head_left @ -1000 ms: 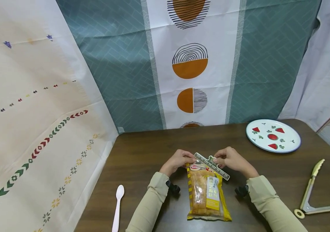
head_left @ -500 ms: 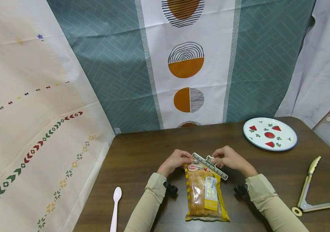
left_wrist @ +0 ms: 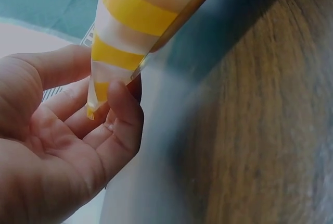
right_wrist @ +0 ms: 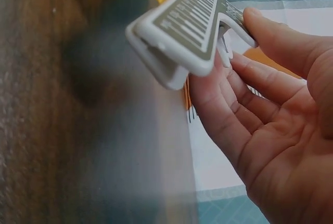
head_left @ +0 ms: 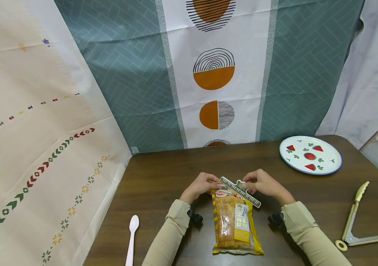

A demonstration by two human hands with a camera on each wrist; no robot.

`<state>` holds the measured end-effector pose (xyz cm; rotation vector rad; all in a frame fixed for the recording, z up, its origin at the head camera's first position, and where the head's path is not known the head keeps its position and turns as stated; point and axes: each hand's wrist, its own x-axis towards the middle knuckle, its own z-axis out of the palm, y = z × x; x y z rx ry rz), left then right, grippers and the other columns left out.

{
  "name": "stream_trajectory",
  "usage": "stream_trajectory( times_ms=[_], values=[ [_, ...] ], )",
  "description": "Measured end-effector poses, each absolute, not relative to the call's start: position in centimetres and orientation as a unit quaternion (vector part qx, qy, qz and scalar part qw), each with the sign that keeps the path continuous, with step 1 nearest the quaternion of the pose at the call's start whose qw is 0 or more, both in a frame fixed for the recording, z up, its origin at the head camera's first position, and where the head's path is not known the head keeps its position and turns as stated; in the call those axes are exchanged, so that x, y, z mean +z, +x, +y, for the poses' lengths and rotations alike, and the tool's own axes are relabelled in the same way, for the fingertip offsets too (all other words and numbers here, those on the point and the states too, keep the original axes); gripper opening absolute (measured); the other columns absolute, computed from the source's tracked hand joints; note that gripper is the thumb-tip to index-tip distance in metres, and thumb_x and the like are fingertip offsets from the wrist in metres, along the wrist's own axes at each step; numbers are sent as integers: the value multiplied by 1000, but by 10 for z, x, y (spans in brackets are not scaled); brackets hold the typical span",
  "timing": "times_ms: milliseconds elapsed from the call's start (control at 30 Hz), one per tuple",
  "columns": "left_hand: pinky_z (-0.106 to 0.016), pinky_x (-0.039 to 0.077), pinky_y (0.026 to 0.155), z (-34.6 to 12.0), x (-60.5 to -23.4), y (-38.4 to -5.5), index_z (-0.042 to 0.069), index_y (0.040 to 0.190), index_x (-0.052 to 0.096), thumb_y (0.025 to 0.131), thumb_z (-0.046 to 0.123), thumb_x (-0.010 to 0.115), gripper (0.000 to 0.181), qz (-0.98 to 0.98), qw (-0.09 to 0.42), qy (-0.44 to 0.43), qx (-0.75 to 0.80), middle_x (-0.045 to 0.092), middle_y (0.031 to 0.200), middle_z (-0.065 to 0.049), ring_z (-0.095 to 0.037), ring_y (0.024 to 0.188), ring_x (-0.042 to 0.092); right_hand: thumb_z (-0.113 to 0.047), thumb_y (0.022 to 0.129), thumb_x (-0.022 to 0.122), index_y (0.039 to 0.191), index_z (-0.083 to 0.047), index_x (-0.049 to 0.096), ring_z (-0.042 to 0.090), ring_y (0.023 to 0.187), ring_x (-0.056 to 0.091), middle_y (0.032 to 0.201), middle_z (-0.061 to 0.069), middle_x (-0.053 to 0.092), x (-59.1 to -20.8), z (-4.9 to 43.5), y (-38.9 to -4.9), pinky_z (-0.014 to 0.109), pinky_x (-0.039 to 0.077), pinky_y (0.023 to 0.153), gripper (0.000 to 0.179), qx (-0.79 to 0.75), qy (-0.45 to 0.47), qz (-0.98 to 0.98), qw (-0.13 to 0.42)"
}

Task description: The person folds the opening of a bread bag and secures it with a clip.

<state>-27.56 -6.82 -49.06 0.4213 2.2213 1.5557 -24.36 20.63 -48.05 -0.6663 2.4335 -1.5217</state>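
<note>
A clear and yellow bag of bread [head_left: 228, 225] lies on the table, its top end towards the back. My left hand [head_left: 203, 186] pinches the bag's upper left corner; in the left wrist view, thumb and fingers hold the yellow-striped edge [left_wrist: 132, 21]. Across the bag's top sits a long bag clip [head_left: 241, 192], slanting down to the right. My right hand [head_left: 261, 183] pinches the clip's handle. In the right wrist view, the clip [right_wrist: 182, 26] shows a narrow gap between its two bars at the near end, and yellow film lies beyond it.
A white spoon [head_left: 132, 236] lies at the front left of the brown table [head_left: 169, 170]. An oval plate with watermelon prints [head_left: 295, 159] is at the back right. Spread tongs [head_left: 351, 225] lie at the right. Patterned cloths [head_left: 142, 74] hang behind and at the left.
The head view has shifted slightly. Both hands keep their hold on the bag and the clip, with hardly any visible movement.
</note>
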Motion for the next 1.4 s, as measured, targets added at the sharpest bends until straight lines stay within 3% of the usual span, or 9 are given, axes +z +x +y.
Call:
stream_trajectory(
  times_ms=[333, 733, 1400],
  values=[
    [-31, 55, 58, -63, -488, -271, 1, 96, 78, 93, 8, 74, 9, 834, 156, 166, 502, 71, 81, -4, -13, 65, 60, -5, 93, 71, 106, 14, 66, 24, 67, 67, 83, 11, 70, -484, 208, -243, 37, 58, 60, 24, -515, -212, 824, 102],
    [-26, 49, 53, -58, -489, -271, 0, 92, 77, 92, 4, 73, 6, 864, 131, 182, 450, 70, 77, -3, -12, 60, 56, -2, 89, 73, 95, 2, 72, 20, 66, 63, 80, 4, 69, -488, 209, -243, 33, 55, 58, 7, -453, -221, 860, 82],
    [-23, 47, 54, -53, -495, -277, 1, 92, 78, 90, 1, 74, 5, 886, 98, 206, 404, 70, 77, -1, -9, 59, 56, 1, 88, 73, 91, 1, 75, 13, 60, 56, 76, 1, 69, -485, 203, -239, 29, 50, 55, 4, -393, -198, 897, 53]
  ],
)
